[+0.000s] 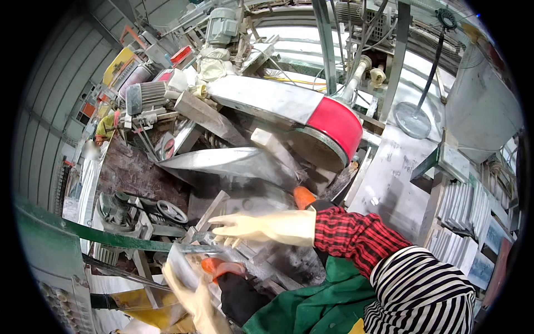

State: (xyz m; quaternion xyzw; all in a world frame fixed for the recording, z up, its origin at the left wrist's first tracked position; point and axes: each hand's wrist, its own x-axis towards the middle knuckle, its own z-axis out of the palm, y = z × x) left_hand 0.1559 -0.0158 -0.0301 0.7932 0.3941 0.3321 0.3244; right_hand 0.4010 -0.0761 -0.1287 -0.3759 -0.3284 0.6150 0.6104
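Note:
My right hand [253,227], in a cream rubber glove below a red-and-black plaid sleeve [356,234], reaches left across the middle with its fingers stretched out and holds nothing. Under its fingertips runs a grey metal edge. At the lower left, my left hand [192,300] wears the same kind of glove; it is somewhat blurred, its fingers pointing up and apart. Beside it stands a pale flat slab [181,261]; whether the fingers touch it I cannot tell. My orange boots [222,267] show between and beyond the hands, next to a green apron [322,298].
A large machine with a white and red rounded guard [336,125] stands ahead. A green frame bar [105,236] crosses at left, near a handwheel [171,211]. Stacked slabs [459,209] line the right. Another person [105,128] is far left. Rubble covers the floor.

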